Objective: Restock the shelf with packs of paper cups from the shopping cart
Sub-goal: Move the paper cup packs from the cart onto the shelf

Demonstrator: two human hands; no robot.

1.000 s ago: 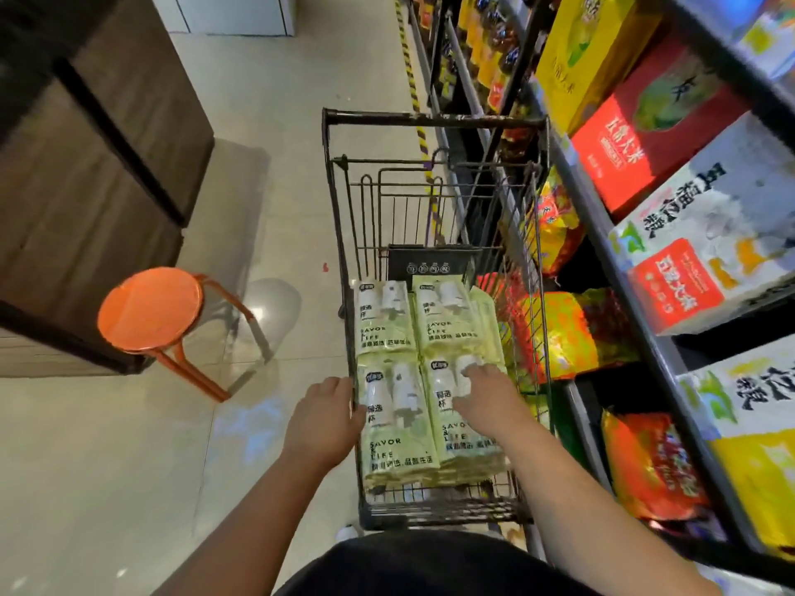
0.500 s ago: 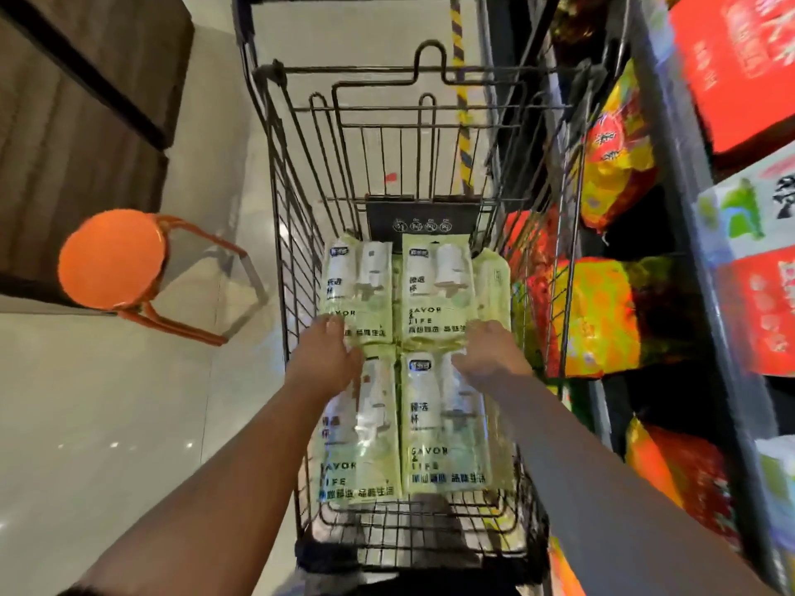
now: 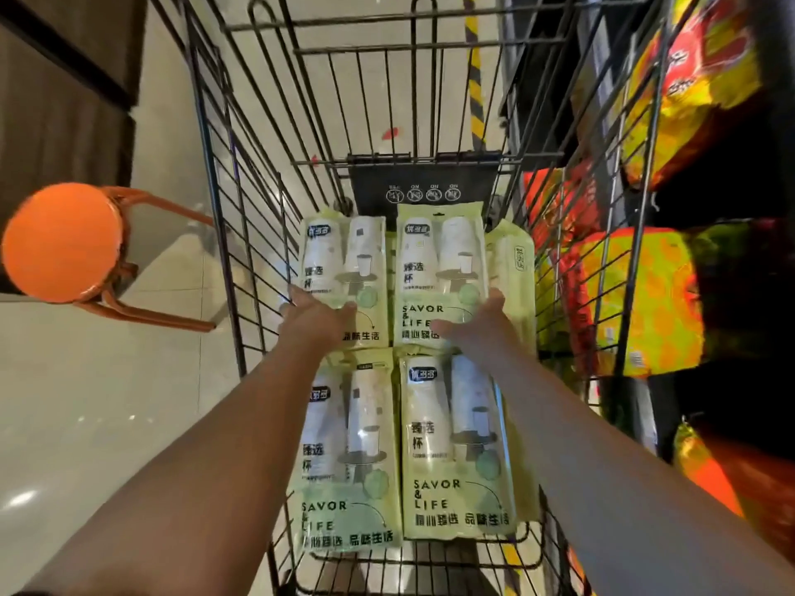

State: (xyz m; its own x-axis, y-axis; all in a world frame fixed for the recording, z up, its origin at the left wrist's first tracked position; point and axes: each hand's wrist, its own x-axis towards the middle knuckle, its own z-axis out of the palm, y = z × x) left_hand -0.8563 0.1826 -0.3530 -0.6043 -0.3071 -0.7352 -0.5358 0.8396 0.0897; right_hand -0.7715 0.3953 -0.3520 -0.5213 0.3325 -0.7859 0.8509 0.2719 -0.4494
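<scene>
Four packs of paper cups [image 3: 456,445] lie flat on the floor of the shopping cart [image 3: 241,208], two by two, and a fifth pack [image 3: 514,268] stands on edge against the right wire wall. That's the head view, staring straight down into the basket. I've got both arms stretched in. My left hand [image 3: 316,322] is laid on the lower end of the far-left pack [image 3: 340,260] and my right hand [image 3: 477,326] on the lower end of the far-right pack [image 3: 439,260]. My fingers [image 3: 494,296] are spread and lying on the film, not closed round anything that I can see. These should be featherweight, just stacked cups in glossy wrap, so I expect them to be slippery on top and easy to crush if I squeeze hard. I reckon the move is to hook under the side edges where the cup columns stiffen the pack, not pinch the loose sealed ends. An orange stool [image 3: 62,243] stands outside the cart on my left. The shelf [image 3: 645,406] with bright snack bags [image 3: 645,303] runs just beside the cart on my right.
</scene>
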